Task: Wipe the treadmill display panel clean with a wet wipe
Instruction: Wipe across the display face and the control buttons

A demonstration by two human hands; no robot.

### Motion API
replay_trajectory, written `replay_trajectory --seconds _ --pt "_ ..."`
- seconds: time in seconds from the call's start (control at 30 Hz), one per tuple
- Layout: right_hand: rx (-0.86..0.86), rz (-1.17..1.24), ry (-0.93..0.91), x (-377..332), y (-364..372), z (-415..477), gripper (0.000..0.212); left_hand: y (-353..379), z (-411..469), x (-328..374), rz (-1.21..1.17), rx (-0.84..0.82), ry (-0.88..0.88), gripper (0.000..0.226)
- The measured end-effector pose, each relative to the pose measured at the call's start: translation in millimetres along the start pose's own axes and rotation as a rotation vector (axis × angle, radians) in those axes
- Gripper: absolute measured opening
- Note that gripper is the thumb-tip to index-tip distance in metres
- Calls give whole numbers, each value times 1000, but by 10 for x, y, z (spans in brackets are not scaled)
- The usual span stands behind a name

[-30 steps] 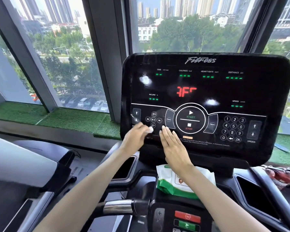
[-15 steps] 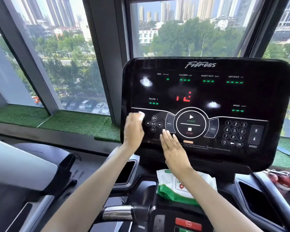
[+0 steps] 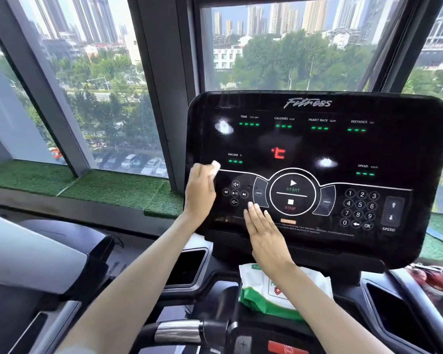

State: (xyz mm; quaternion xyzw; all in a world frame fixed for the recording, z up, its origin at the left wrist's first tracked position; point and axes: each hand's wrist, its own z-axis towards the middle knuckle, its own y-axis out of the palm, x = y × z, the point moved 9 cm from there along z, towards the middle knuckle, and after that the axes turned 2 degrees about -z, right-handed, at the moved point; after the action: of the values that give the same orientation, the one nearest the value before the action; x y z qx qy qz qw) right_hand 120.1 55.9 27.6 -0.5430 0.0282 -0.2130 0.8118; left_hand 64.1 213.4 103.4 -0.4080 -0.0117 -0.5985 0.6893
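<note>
Display panel (image 3: 394, 149) lit. L hand (image 3: 200, 192) clutches wet wipe (image 3: 216, 165) at its left edge; R hand (image 3: 265, 232) flat, released, below-right of grip. Risk: START key (image 3: 292, 189) right of grip, damp pass may trigger it.

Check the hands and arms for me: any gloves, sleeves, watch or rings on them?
No gloves on the left hand or right hand, and no rings, watch or wristband show. Both forearms are bare along nearly all their visible length. A pale grey patch at the bottom edge by the left arm might be a sleeve; too little shows to tell.
</note>
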Motion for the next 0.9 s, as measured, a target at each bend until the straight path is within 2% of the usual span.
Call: replay_trajectory --seconds 0.03,0.07,0.13,0.17,0.2,0.23,0.3,0.33,0.37,0.47,0.5,0.53,0.63,0.67,0.7,0.8,0.83,0.9 --pt "6 -2 -2 -2 -2 -3 79 -22 -16 14 -12 43 -49 20" --pt "11 -4 -7 -4 -1 -5 78 72 -47 132 15 -20 30 22" --pt "23 -10 -15 -1 -5 -13 75 368 -252 404 52 -289 324 26" --pt "32 -14 -17 1 -8 -14 72 420 -326 457 72 -392 416 26" --pt "37 -18 -18 3 -9 -16 70 401 -274 436 90 -402 434 24" --pt "33 -19 -16 1 -3 -15 70 345 -137 366 85 -340 371 23" --pt "11 -19 -10 -8 11 -10 70 82 98 229 -9 -81 118 19" --pt "3 -16 -9 -11 11 -7 70 33 112 214 -36 -4 39 19" --pt "-6 -8 -10 -9 6 -5 71 77 78 317 -20 -22 69 21" --pt "-29 20 -27 38 -30 -31 83 532 -358 739 92 -409 519 35" --pt "-36 28 -34 60 -38 -50 86 565 -391 739 108 -457 578 35" --pt "-46 28 -35 85 -37 -75 88 537 -284 678 93 -421 519 32" --pt "-63 12 1 147 1 -177 85 183 116 370 -54 -75 91 23" --pt "-67 9 11 163 20 -213 83 156 119 369 -75 -32 68 25" --pt "-67 3 15 181 41 -245 81 213 73 461 -39 -68 155 29" --pt "-49 -27 8 234 58 -303 71 583 -337 759 51 -411 560 34" --pt "-46 -34 3 241 59 -300 70 612 -354 743 71 -467 572 30" --pt "-46 -47 -5 231 67 -283 69 465 -132 645 -4 -343 432 25"
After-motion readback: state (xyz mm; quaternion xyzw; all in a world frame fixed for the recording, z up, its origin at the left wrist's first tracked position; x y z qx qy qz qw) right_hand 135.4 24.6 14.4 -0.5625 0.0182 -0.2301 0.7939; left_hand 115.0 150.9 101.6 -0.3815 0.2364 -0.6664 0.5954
